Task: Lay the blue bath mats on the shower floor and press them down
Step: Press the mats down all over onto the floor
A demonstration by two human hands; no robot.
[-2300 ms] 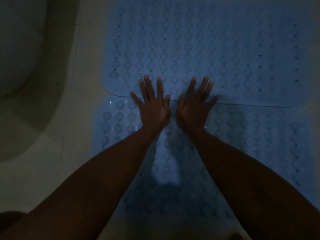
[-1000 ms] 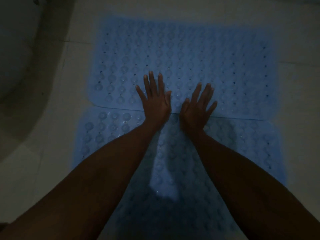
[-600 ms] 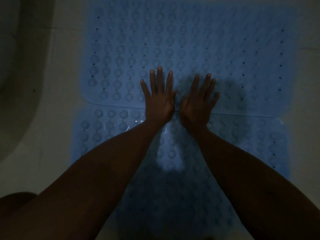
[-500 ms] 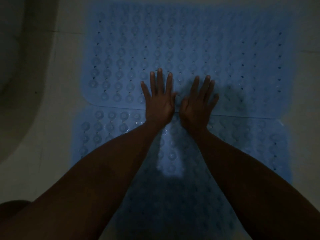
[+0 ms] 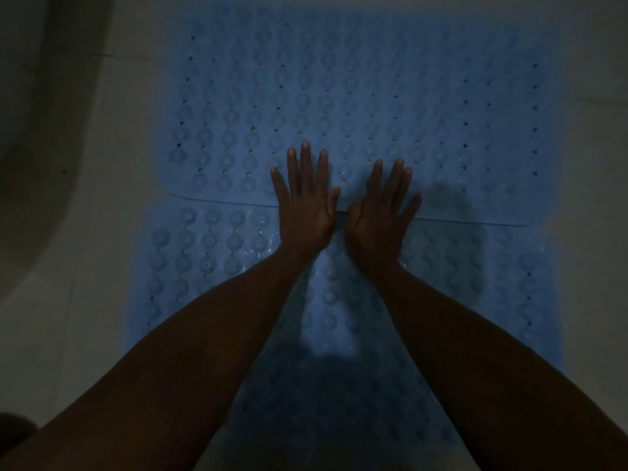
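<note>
We press flat left hand [image 5: 307, 205] and right hand [image 5: 382, 215], fingers spread (gripping nothing), across far mat [image 5: 356, 107] overlapping near mat [image 5: 210, 253]; overlap risks poor suction.

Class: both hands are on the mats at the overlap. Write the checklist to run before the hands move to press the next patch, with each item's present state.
1. Left hand flat, fingers straight: ok.
2. Right hand flat, fingers straight: ok.
3. Far mat edge overlaps near mat: ok.
4. Both mats on the shower floor: ok.
5. Suction cups gripping: cannot tell.
6. Near mat's shadowed end flat: cannot tell.
</note>
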